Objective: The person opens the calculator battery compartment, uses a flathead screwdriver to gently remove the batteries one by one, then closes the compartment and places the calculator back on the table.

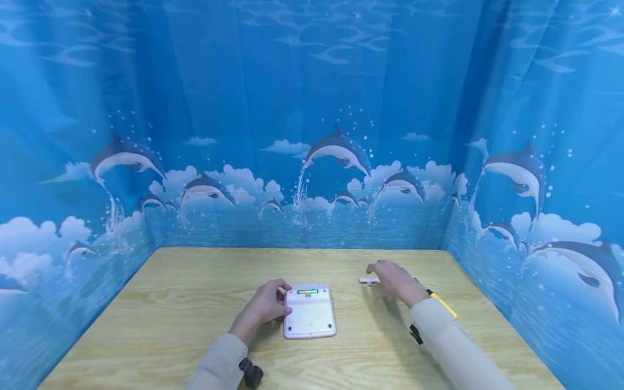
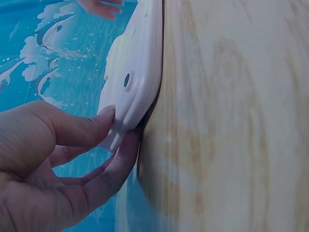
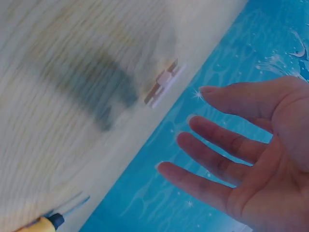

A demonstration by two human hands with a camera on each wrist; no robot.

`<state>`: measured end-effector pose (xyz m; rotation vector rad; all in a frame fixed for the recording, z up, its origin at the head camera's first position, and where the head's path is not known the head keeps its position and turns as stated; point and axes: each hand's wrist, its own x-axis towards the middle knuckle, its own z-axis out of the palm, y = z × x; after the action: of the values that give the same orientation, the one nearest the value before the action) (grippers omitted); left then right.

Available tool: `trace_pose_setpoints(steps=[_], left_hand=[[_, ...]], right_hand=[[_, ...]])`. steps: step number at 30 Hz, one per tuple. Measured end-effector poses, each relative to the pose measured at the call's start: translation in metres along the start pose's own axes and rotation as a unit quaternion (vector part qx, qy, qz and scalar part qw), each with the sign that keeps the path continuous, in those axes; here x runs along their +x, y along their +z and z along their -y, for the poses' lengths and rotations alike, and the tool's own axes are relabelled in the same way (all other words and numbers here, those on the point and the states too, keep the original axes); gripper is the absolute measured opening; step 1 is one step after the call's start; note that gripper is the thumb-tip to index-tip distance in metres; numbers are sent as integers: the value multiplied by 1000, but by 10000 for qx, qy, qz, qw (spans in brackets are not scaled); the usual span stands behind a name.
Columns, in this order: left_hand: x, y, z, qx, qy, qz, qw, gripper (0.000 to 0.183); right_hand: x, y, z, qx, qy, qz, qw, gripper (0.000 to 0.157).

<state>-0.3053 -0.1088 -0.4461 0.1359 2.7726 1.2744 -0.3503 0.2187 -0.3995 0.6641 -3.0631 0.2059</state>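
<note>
A flat white, squarish device (image 1: pixel 311 317) lies on the table, its kind not plain, with small round feet near its corners. In its uncovered slot near the far edge sits a green-and-yellow battery (image 1: pixel 307 292). My left hand (image 1: pixel 265 302) pinches the device's left edge; in the left wrist view the thumb is on top of the casing (image 2: pixel 130 63) and a finger underneath. My right hand (image 1: pixel 396 281) hovers with fingers spread, holding nothing. Close by lies a small white cover piece (image 3: pixel 165 79) with a tab, apart from the fingers in the right wrist view.
A yellow-handled screwdriver (image 1: pixel 443 304) lies to the right, partly behind the right forearm. The wood-grain table (image 1: pixel 195 292) ends at a blue dolphin-print curtain (image 1: pixel 253 108) on the back and both sides. A dark wrist device (image 1: pixel 251 372) hangs at the left cuff.
</note>
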Motion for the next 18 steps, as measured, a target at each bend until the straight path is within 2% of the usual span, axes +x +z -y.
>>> trace_pose_setpoints(steps=[18], left_hand=[[-1,-1,-3,-1,-168,-34,9999,45]], right_hand=[[-42,-4,-40,76,229,-166,9996,35]])
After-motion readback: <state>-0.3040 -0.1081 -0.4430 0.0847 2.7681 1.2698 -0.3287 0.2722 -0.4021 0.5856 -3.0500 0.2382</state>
